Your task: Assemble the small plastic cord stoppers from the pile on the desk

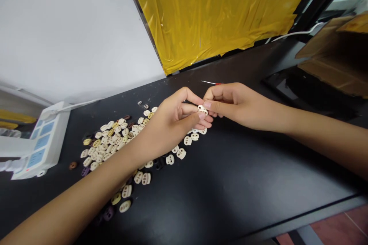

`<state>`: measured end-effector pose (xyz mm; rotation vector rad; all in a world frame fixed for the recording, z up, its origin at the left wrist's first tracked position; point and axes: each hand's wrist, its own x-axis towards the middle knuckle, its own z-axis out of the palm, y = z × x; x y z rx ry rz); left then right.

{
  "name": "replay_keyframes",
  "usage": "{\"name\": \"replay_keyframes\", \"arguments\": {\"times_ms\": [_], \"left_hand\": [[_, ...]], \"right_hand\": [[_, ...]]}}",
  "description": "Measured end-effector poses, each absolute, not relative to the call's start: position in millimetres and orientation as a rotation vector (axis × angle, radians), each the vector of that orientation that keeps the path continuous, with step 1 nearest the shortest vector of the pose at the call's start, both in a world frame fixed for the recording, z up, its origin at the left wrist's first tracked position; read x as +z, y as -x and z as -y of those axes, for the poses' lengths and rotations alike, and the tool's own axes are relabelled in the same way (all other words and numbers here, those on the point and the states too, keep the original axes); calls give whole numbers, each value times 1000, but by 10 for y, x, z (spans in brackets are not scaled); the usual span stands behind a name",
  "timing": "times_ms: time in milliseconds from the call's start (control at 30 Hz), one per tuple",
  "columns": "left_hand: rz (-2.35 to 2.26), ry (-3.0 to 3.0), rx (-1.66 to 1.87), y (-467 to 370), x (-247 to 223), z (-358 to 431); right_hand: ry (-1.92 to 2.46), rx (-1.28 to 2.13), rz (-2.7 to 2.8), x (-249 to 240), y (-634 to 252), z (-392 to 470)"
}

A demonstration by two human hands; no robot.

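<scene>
My left hand (179, 116) and my right hand (230, 103) meet above the black table, both closed on one small cream cord lock (202, 110) with two holes. The left thumb and fingertips grip it from the left and below. From the right, my right thumb and forefinger pinch its upper edge. Under and around my left forearm lies a loose pile of cord locks (110, 141), mostly cream, with some yellow, brown, purple and black ones. Part of the pile is hidden by that arm.
A white power strip (43, 141) with blue sockets stands at the left. Behind my hands lies a thin tool with a red handle (218, 83). Yellow plastic sheeting (224, 11) hangs at the back, and an open cardboard box (330, 69) sits at the right.
</scene>
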<state>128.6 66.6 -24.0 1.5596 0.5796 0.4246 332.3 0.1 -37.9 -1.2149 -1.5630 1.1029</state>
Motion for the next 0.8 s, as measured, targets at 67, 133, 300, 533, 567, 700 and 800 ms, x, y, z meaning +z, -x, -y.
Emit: {"name": "replay_keyframes", "arguments": {"times_ms": [67,133,300,533,567,700,800], "left_hand": [[-572,-1556,436,-1289,-240,-662],[-577,-1555,442,-1294,-243,-657],[-587,-1533,492,-1317,-276,-637],[-618,-1543,496,-1335,-309,-641],[-610,-1549,496,-1336,-307,-648],[-613,-1589,516,-1332,-271,-682],[-652,-1694,518,-1313,-226,-701]], "right_hand": [[1214,1087,1558,-384,-3326,3],[1211,1081,1552,-391,-3327,4],[1259,1008,1531,-423,-3297,21],[1221,1054,1461,-416,-3268,20],[1203,1093,1444,-408,-3277,12],[1193,1151,1352,-392,-3333,-31],[1207,1038,1278,-365,-3388,-57]]}}
